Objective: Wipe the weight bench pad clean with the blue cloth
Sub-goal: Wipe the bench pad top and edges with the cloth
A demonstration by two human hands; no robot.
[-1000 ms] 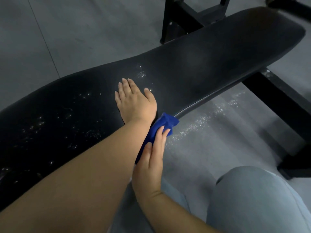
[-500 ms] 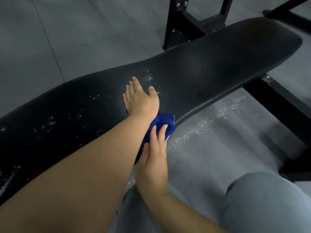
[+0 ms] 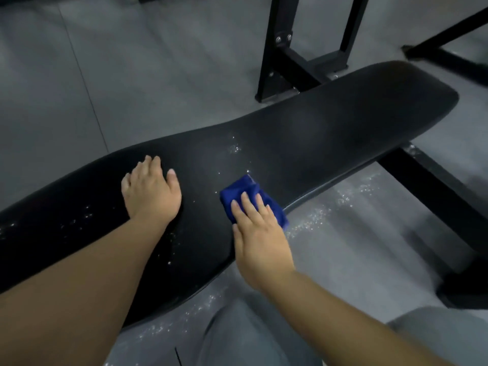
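The long black bench pad [image 3: 330, 133] runs from lower left to upper right, dotted with white specks near its middle and left end. My left hand [image 3: 150, 191] lies flat on the pad, fingers together, holding nothing. To its right, my right hand [image 3: 258, 241] presses the folded blue cloth [image 3: 245, 191] onto the pad close to the near edge; the fingers lie over the cloth's back half. A cluster of white specks [image 3: 233, 147] sits just beyond the cloth.
A black steel upright frame [image 3: 290, 48] stands behind the pad. A black base bar [image 3: 435, 199] runs under the pad at right. White crumbs are scattered on the grey floor [image 3: 340, 202] beside the near edge. My grey-trousered knees [image 3: 237, 336] are below.
My right hand has brought the blue cloth up from beside the near edge onto the pad's top. My left hand has slid left along the pad, away from the cloth.
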